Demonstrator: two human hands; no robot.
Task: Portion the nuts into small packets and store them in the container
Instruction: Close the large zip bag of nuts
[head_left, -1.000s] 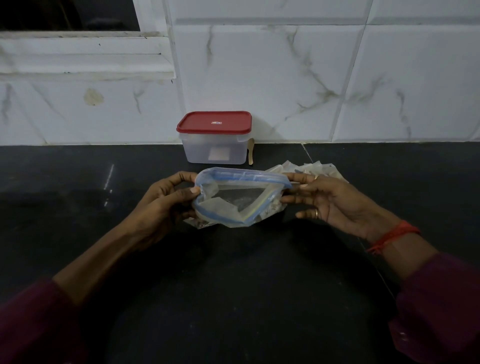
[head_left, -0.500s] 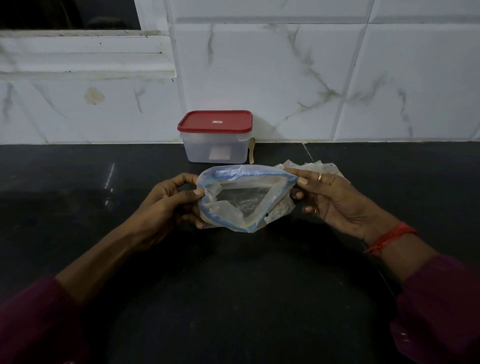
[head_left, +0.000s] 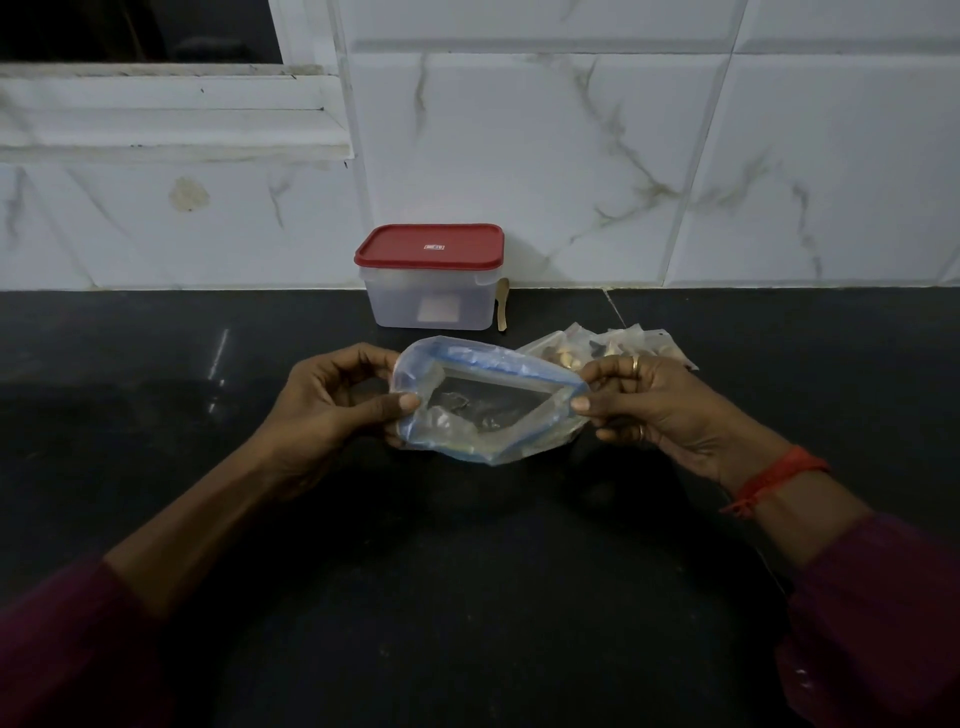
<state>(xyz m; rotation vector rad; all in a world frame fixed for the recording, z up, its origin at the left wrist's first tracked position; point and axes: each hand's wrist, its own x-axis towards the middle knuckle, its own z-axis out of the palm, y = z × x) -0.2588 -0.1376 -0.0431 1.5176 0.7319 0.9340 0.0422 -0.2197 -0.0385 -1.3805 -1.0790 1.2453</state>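
Note:
A clear zip bag (head_left: 488, 402) with a blue seal strip is held above the black counter, its mouth pulled wide open toward me. My left hand (head_left: 332, 400) pinches the bag's left rim between thumb and fingers. My right hand (head_left: 654, 405) pinches the right rim. Behind the right hand lie small clear packets with nuts (head_left: 587, 345) on the counter. A translucent container with a red lid (head_left: 431, 278) stands shut against the wall. I cannot make out what is inside the open bag.
A small wooden spoon (head_left: 502, 304) leans beside the container's right side. The black counter (head_left: 467, 597) stretches wide in front and to both sides. White marble tiles (head_left: 571, 156) and a window sill (head_left: 171, 114) bound the back.
The bag's mouth has been pulled wider and tipped a little toward me. Both hands kept their hold on the rims; the right hand shifted slightly.

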